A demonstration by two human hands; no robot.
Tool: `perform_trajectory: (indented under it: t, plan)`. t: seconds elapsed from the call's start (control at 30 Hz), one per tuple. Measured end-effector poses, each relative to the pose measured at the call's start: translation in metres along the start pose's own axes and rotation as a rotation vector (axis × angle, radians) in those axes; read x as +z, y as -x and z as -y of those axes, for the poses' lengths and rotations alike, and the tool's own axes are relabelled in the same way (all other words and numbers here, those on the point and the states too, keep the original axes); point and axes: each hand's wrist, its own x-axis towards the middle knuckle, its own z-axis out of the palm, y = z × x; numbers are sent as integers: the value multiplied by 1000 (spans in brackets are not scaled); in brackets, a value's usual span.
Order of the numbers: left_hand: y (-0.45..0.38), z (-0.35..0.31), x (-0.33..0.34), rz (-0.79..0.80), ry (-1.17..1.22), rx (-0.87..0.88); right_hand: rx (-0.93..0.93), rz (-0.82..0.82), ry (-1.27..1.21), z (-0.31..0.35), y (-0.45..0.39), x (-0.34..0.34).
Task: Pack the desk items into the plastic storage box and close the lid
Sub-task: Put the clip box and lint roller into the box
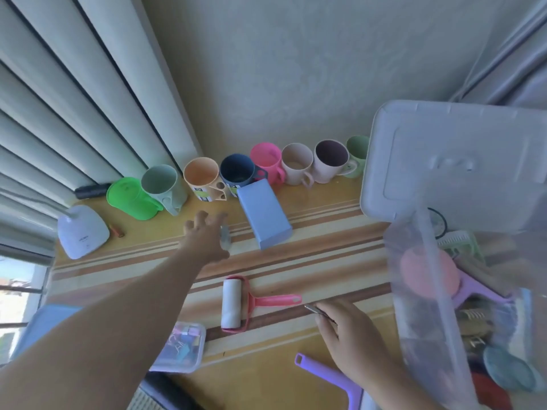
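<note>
Your right hand [346, 329] pinched tweezers [318, 312] near the box [420, 291]; left hand [207, 235] reached spread-fingered far: grasp that grey item [225, 236] squarely.

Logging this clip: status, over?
Left hand open, reaching toward blue block. Right hand pinching thin metal tool. Storage box open, part-filled. Lint roller unpacked.

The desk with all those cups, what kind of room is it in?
Probably a room at home, by a window: a row of plastic cups lines the wall, window blinds hang left, and a lint roller lies on the striped desk.
</note>
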Motion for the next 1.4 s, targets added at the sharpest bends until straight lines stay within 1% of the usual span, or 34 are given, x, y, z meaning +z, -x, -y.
perform_trajectory:
  t: [0.13, 0.23, 0.33, 0.43, 0.5, 0.53, 0.6, 0.63, 0.7, 0.73, 0.8, 0.9, 0.97, 1.0, 1.07, 1.13, 1.2, 1.27, 1.3, 1.4]
  plan:
    - [13, 11, 15, -68, 38, -40, -74, -141, -21, 13, 6, -25]
    - [40, 24, 22, -74, 74, -90, -222, -198, -36, 31, 11, -59]
    - [74, 29, 13, -105, 98, -113, -342, -272, -39, 35, 16, -104]
    - [111, 9, -9, -126, 108, -109, -348, -400, -36, 10, 18, -157]
    - [139, -26, -25, -169, 88, -46, -299, -447, -5, -25, 21, -188]
    - [154, -51, -33, -200, 85, 1, -246, -446, 17, -48, 23, -202]
    - [185, -112, -46, -235, 100, 122, -85, -374, 69, -100, 26, -223]
    - [200, -145, -50, -236, 111, 189, 7, -299, 108, -128, 29, -232]
    - [221, -216, -54, -232, 137, 318, 171, -86, 236, -180, 38, -243]
    - [228, -250, -53, -225, 152, 378, 215, 15, 307, -201, 44, -243]
    - [236, -313, -47, -190, 198, 491, 239, 134, 393, -231, 57, -234]
    - [234, -386, -30, -77, 340, 606, 225, 206, 437, -250, 69, -213]
    - [227, -418, -14, -10, 424, 604, 211, 238, 458, -250, 74, -201]
    - [223, -428, -5, 3, 429, 589, 202, 235, 449, -250, 76, -198]
    - [215, -441, 12, -16, 329, 556, 186, 192, 379, -251, 78, -198]
    - [210, -445, 28, -60, 117, 518, 172, 117, 258, -253, 78, -207]
    - [209, -446, 46, -63, -117, 493, 139, 52, 138, -253, 79, -218]
    - [211, -446, 67, -10, -300, 430, 102, -3, 32, -253, 82, -229]
    - [213, -445, 76, 27, -356, 385, 87, -8, 6, -254, 84, -233]
    - [218, -444, 99, 140, -440, 290, 63, 20, 3, -259, 91, -241]
